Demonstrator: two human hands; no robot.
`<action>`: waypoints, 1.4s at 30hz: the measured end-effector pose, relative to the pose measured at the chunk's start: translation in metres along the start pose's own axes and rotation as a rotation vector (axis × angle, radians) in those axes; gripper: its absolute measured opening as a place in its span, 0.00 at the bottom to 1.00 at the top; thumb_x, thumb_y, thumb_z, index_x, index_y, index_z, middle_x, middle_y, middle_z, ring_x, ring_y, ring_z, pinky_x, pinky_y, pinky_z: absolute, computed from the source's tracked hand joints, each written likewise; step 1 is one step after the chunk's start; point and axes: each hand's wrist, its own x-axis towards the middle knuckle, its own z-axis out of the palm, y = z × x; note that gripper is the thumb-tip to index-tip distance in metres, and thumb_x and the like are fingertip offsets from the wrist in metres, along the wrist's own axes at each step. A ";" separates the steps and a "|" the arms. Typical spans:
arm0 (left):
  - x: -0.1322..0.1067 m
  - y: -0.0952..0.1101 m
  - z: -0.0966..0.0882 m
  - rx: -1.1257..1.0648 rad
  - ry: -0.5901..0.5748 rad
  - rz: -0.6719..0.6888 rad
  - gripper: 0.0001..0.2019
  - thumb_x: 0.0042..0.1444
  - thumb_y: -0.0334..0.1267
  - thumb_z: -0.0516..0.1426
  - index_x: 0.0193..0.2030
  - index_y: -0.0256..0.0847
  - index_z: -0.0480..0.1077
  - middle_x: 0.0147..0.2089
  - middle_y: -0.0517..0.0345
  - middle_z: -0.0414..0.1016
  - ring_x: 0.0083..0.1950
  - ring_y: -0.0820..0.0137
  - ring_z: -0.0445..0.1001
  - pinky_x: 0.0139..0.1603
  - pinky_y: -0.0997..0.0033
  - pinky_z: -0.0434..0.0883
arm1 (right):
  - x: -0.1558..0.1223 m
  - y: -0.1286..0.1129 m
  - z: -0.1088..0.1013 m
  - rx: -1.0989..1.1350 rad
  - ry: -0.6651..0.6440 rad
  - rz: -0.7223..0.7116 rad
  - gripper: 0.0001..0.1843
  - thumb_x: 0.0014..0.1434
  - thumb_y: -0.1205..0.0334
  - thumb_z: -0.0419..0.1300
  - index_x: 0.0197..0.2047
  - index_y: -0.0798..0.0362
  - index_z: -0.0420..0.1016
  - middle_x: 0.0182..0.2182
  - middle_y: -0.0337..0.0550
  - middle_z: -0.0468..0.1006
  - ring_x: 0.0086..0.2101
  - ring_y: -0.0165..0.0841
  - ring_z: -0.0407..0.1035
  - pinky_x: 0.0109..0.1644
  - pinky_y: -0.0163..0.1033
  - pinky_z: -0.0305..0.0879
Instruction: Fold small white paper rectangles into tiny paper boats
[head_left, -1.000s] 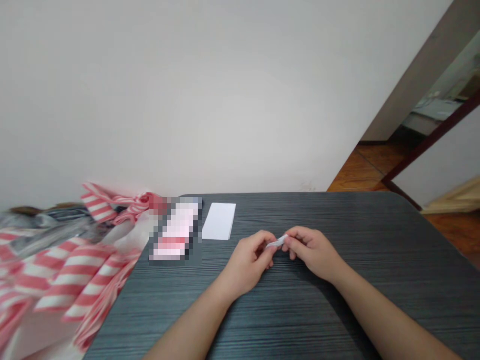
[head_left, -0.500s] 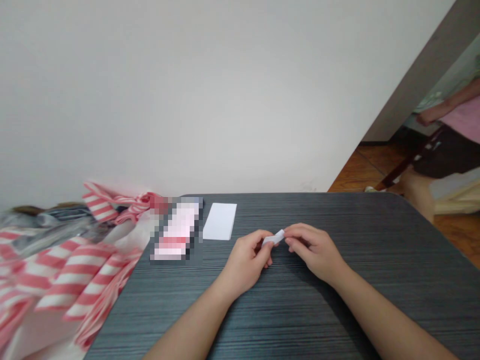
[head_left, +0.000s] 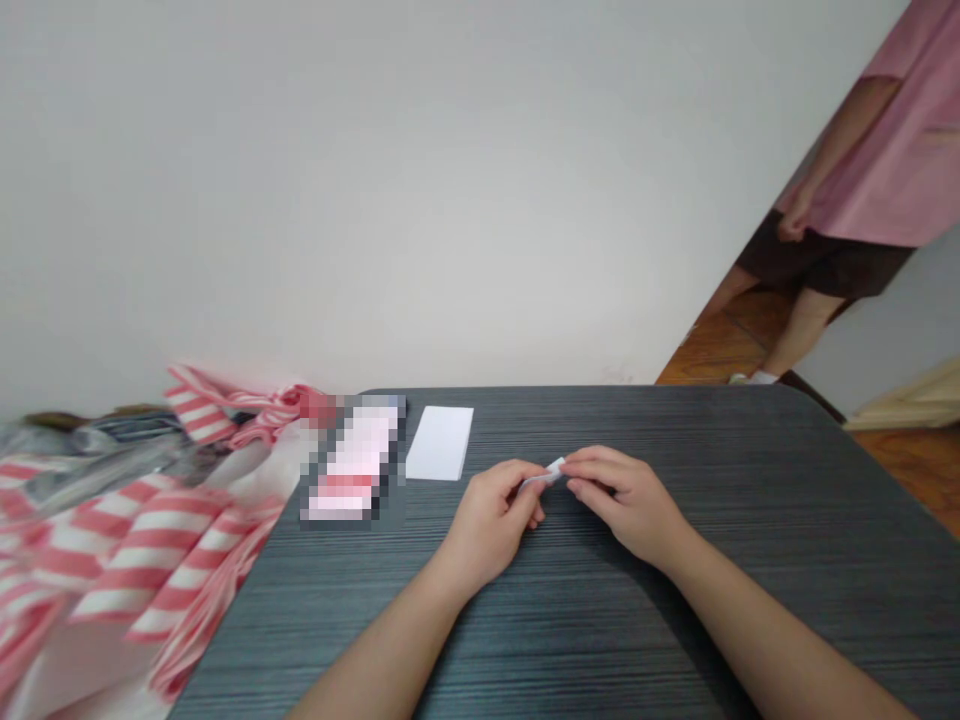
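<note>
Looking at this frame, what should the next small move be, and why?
Probably bring the thumb of the right hand up against the small white paper piece, to pinch its far end. The left hand already pinches the near end, while the right index fingertip sits at the far end and the right thumb appears apart below, so that side's grip looks open.

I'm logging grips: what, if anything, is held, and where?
A small white paper: the left hand pinches its left end; the right hand is at its right end, whether gripping cannot be told.
</note>
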 end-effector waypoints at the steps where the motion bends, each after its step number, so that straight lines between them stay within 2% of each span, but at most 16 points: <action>1: 0.000 0.000 0.000 0.013 0.003 0.019 0.12 0.63 0.42 0.54 0.41 0.39 0.76 0.28 0.58 0.74 0.27 0.72 0.72 0.32 0.75 0.70 | 0.000 0.000 0.000 0.004 -0.004 0.005 0.11 0.64 0.63 0.58 0.45 0.47 0.81 0.43 0.47 0.81 0.43 0.38 0.75 0.48 0.42 0.71; 5: 0.001 0.001 -0.002 0.052 0.024 0.072 0.10 0.62 0.37 0.54 0.40 0.39 0.77 0.32 0.56 0.75 0.29 0.72 0.73 0.34 0.73 0.71 | 0.002 -0.001 -0.001 0.022 -0.029 0.023 0.09 0.63 0.65 0.59 0.43 0.49 0.80 0.41 0.47 0.80 0.40 0.36 0.74 0.43 0.40 0.70; 9: 0.001 0.003 -0.001 0.059 0.022 0.102 0.10 0.61 0.32 0.54 0.39 0.38 0.77 0.35 0.55 0.75 0.30 0.72 0.74 0.36 0.72 0.73 | 0.002 -0.003 -0.001 0.036 -0.050 0.066 0.07 0.61 0.66 0.60 0.41 0.50 0.79 0.38 0.45 0.78 0.34 0.34 0.72 0.34 0.36 0.66; 13: 0.000 0.004 -0.001 0.030 0.010 0.130 0.11 0.60 0.29 0.53 0.38 0.38 0.78 0.39 0.53 0.76 0.30 0.73 0.74 0.34 0.72 0.73 | 0.002 -0.004 0.000 0.052 -0.039 0.101 0.04 0.61 0.66 0.61 0.39 0.51 0.77 0.36 0.44 0.76 0.31 0.32 0.69 0.32 0.35 0.64; 17: -0.001 0.003 0.000 0.012 0.004 0.161 0.12 0.59 0.27 0.53 0.39 0.38 0.79 0.43 0.51 0.77 0.32 0.73 0.75 0.35 0.73 0.74 | 0.003 -0.005 0.000 0.039 -0.037 0.101 0.03 0.61 0.66 0.61 0.36 0.51 0.76 0.35 0.43 0.75 0.31 0.31 0.68 0.32 0.34 0.63; 22: 0.000 0.002 0.000 0.043 0.011 0.201 0.13 0.59 0.25 0.53 0.39 0.38 0.80 0.42 0.51 0.78 0.32 0.73 0.76 0.36 0.74 0.74 | 0.004 -0.005 -0.001 0.007 -0.033 0.038 0.06 0.62 0.68 0.60 0.33 0.52 0.75 0.33 0.42 0.75 0.34 0.32 0.70 0.38 0.36 0.64; 28: -0.001 0.002 0.000 0.036 0.014 0.208 0.12 0.58 0.25 0.54 0.39 0.38 0.80 0.42 0.51 0.78 0.32 0.73 0.76 0.36 0.74 0.75 | 0.004 -0.003 -0.001 -0.004 -0.010 0.028 0.05 0.62 0.69 0.60 0.37 0.51 0.78 0.35 0.42 0.76 0.36 0.33 0.71 0.39 0.36 0.65; 35: -0.001 0.003 0.000 0.052 0.019 0.222 0.12 0.58 0.26 0.55 0.39 0.39 0.80 0.42 0.52 0.78 0.33 0.73 0.77 0.37 0.74 0.75 | 0.004 -0.004 -0.001 0.003 -0.036 0.018 0.08 0.63 0.71 0.59 0.34 0.52 0.76 0.34 0.42 0.76 0.37 0.33 0.71 0.43 0.37 0.66; 42: -0.001 0.003 -0.001 0.064 0.017 0.230 0.13 0.58 0.25 0.55 0.41 0.39 0.80 0.43 0.52 0.78 0.36 0.72 0.77 0.39 0.74 0.75 | 0.004 -0.004 -0.002 0.017 -0.030 0.016 0.06 0.63 0.69 0.59 0.38 0.51 0.77 0.36 0.43 0.76 0.38 0.33 0.71 0.44 0.38 0.66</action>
